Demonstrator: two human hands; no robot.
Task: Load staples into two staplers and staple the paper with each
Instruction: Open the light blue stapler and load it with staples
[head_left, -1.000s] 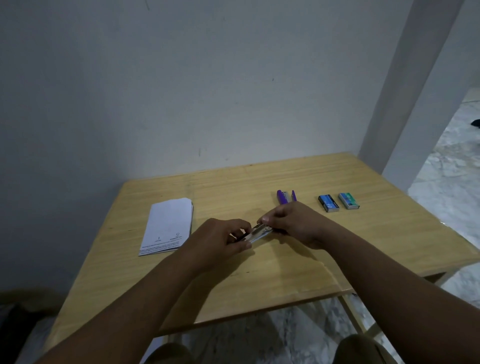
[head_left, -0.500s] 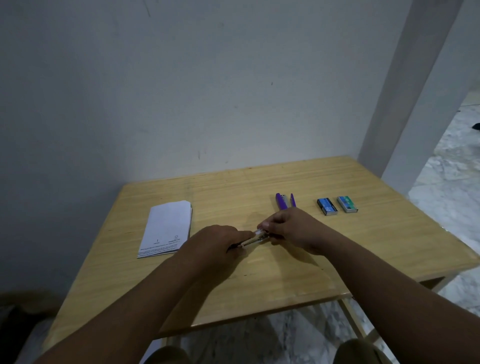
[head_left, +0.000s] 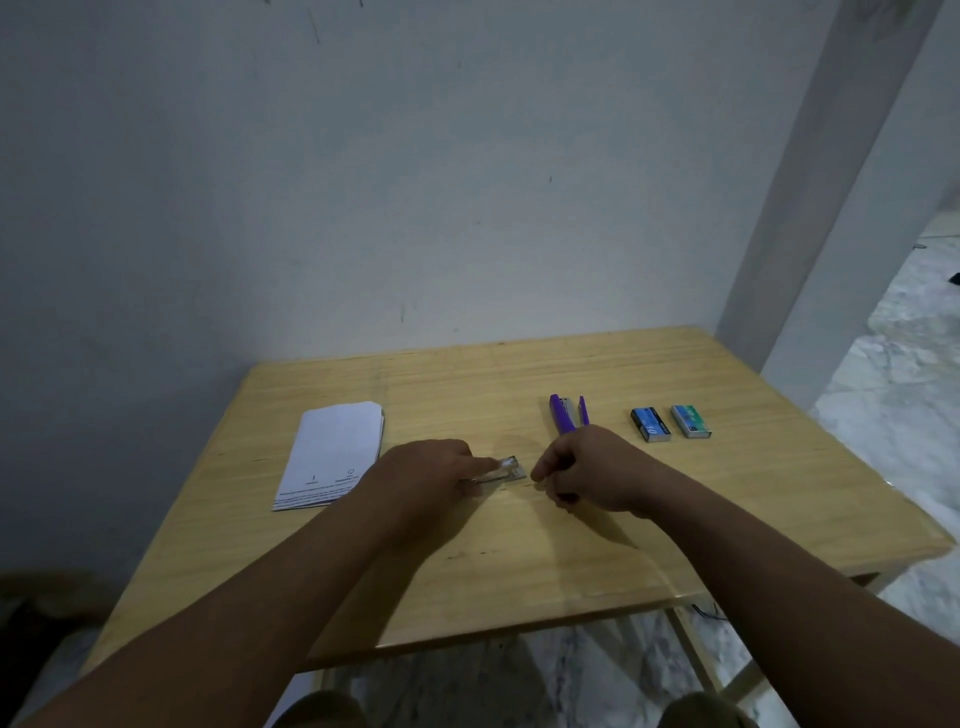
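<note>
On the wooden table (head_left: 519, 571), against the wall: work area for both staplers. Left of centre, folded paper (head_left: 332, 452), thin and limp; likely best pinned flat before stapling, lifted by an edge. Behind the right hand (head_left: 587, 467), purple stapler (head_left: 563, 413), lying opened, rigid, probably light; best gripped across the body, clear of the spring-loaded magazine. Further right, blue staple box (head_left: 650, 424) and green staple box (head_left: 691, 421), side by side, small and light; staple strips inside judged brittle, to be pinched by the long sides. At table centre, small silver stapler (head_left: 501, 470), metal, stiff, probably slippery, held down at its rear by the left hand (head_left: 426, 473), fingers curled over it. Right hand just beside the stapler's front end, not touching, fingertips pinched together; contents of the pinch too small to tell, possibly a staple strip.
</note>
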